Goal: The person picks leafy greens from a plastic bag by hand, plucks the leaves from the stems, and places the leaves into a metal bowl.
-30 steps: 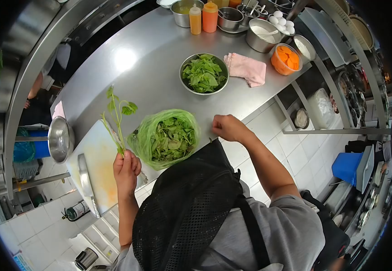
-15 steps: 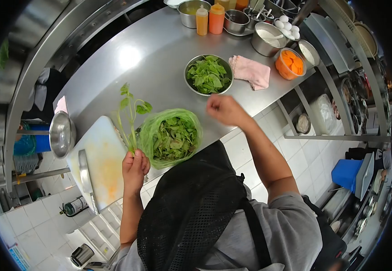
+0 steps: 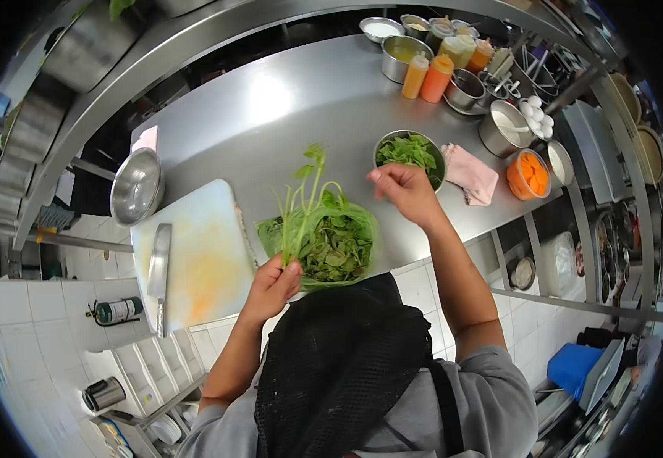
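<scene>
Gripping a small bunch of long, pale-green leafy stems [image 3: 292, 229] in the left hand [image 3: 272, 286], pinched low down between thumb and fingers. Held roughly upright, with leafy tips up and away from the fist, probably to leave the upper growth free and within reach of the other hand. Just beyond the left fist, beside and partly behind the stems: a translucent green plastic bag [image 3: 372, 240], opened wide around a heap of loose dark-green leaves [image 3: 337, 248]. Set close to the near edge of the stainless-steel table [image 3: 224, 145], seemingly for easy reach.

Curling the fingers of the right hand [image 3: 406, 189] in front of a round steel bowl [image 3: 443, 166], with thumb and forefinger drawn near each other; impossible to tell whether closed on a bit of leaf or on nothing. Hiding part of the near rim from view. Inside the bowl, a pile of bright-green picked leaves [image 3: 408, 151], likely kept apart there from the bagged heap.

Farther out, next to the bowl, a folded pink cloth [image 3: 471, 175], perhaps handy for wiping; then a clear plastic tub of orange slices [image 3: 528, 175]. On the opposite side, beside the bag, a white cutting board [image 3: 209, 221] with orange stains. Laid flat along the outer side of the board, untouched, a broad steel knife [image 3: 160, 263], apparently out of the way of both hands.
</scene>
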The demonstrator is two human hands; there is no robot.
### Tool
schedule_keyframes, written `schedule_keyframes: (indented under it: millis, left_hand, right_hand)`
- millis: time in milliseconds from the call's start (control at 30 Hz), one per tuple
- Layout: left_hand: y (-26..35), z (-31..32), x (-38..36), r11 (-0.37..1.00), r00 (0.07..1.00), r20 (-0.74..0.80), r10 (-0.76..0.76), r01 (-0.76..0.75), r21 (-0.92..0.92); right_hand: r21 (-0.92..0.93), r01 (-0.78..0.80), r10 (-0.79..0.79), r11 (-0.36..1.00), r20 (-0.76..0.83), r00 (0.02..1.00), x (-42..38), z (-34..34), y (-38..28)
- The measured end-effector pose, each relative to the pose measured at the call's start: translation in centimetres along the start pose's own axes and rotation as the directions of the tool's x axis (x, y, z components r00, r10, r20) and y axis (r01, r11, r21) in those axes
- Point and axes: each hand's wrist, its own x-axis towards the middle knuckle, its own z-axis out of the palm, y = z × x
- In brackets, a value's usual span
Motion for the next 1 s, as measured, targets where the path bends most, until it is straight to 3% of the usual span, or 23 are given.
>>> schedule_keyframes:
  millis: [33,100,167,267,300,367,600,667,700,767,1000]
  left_hand:
    - [-0.1,-0.1,-0.1,1.000,1.000,-0.011,0.003,-0.003,-0.001]
    - [-0.2,-0.1,0.0,1.000,0.999,0.023,-0.022,0.022,-0.007]
    - [0.1,-0.1,0.0,1.000,1.000,0.026,-0.014,0.014,-0.016]
    - [0.1,-0.2,0.1,1.000,1.000,0.020,0.002,-0.001,-0.024]
    - [0.0,-0.4,0.0,1.000,1.000,0.010,0.007,-0.007,-0.023]
    - [-0.1,-0.8,-0.1,1.000,1.000,-0.010,0.025,-0.026,-0.016]
    - [1.1,-1.9,-0.1,0.998,0.994,-0.094,0.049,-0.052,-0.036]
    - [1.6,-2.3,-0.2,0.998,0.993,-0.102,0.060,-0.063,-0.028]
    - [1.8,-2.5,-0.2,0.997,0.992,-0.108,0.071,-0.073,-0.018]
    - [2.0,-3.2,-0.3,0.997,0.991,-0.109,0.081,-0.082,-0.005]
    - [2.1,-3.8,-0.6,0.995,0.987,-0.122,0.100,-0.096,0.042]
  right_hand:
    - [0.001,0.002,-0.002,1.000,0.011,1.000,-0.1,1.1,-0.2]
    - [0.176,0.108,-0.117,0.978,0.040,0.992,-0.1,3.3,-0.7]
    - [0.207,0.075,-0.092,0.975,0.073,0.993,-0.4,4.3,-1.2]
    - [0.291,-0.177,0.104,0.940,0.248,0.963,-0.6,4.5,-1.7]
    - [0.288,-0.177,0.104,0.941,0.253,0.962,-0.7,4.4,-1.9]
    - [0.497,-0.265,0.122,0.826,0.301,0.946,-1.0,4.2,-2.4]
    - [0.389,-0.293,0.160,0.873,0.340,0.927,-1.2,2.7,-1.5]
    - [0.198,-0.233,0.145,0.952,0.378,0.914,-1.0,2.3,-1.3]
    - [0.197,-0.233,0.146,0.952,0.379,0.914,-1.0,2.3,-1.2]
    - [0.006,-0.105,0.098,0.994,0.316,0.944,-1.0,2.4,-1.1]
    - [0.025,-0.027,0.020,0.999,0.250,0.968,-0.8,3.3,0.0]
